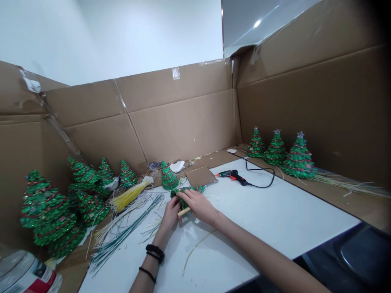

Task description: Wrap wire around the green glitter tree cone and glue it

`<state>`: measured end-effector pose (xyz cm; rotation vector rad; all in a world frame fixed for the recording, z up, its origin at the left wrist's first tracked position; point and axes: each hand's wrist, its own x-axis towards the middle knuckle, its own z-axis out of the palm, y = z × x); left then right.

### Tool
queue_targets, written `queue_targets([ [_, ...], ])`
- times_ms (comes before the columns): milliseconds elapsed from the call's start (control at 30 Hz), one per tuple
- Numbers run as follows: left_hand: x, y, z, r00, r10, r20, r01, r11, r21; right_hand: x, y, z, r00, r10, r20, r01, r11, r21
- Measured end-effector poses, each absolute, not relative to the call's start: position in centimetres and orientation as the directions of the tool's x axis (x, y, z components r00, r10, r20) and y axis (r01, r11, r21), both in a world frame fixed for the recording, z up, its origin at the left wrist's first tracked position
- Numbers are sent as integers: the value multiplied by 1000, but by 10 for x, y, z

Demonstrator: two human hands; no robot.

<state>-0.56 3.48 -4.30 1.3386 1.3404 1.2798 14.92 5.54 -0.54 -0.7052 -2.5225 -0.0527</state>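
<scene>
Both hands are together at the near middle of the white board. A small green tinsel Christmas tree [200, 189] lies on its side between them, its tip to the right. My left hand [170, 213] is closed around its base end, the fingers partly hidden. Over the top of the tree, my right hand [199, 205] is closed with its fingers bent on it. A short pale wooden stick [184, 211] juts out under the right hand; which hand bears it I cannot tell. Just behind stands a plain green tree [169, 177].
A hot glue gun [233, 176] lies on the white board [275, 215], cable trailing right. Decorated trees [299, 156] stand at the right and left. Yellow strands [131, 195] and green wires [128, 232] lie left. A plastic jar [27, 272] sits near left; cardboard walls [183, 122] enclose everything.
</scene>
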Motion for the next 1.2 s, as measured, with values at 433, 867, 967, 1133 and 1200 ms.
queue_targets([
  [433,-5,40,-43,-130,988,90,170,-67,983,154,59,0,-763,425,488,451,890,-71],
  [867,3,31,-45,-223,956,191,230,-139,963,158,68,1,-668,563,487,573,806,-146],
  [967,1,32,-47,-227,952,203,218,-154,964,158,67,1,-673,551,494,583,806,-105],
  [1133,-2,34,-51,-225,954,200,186,-160,969,158,65,2,-721,489,492,545,838,-33],
  [1200,-2,35,-51,-220,957,191,175,-154,973,157,64,2,-728,473,497,538,843,-14],
])
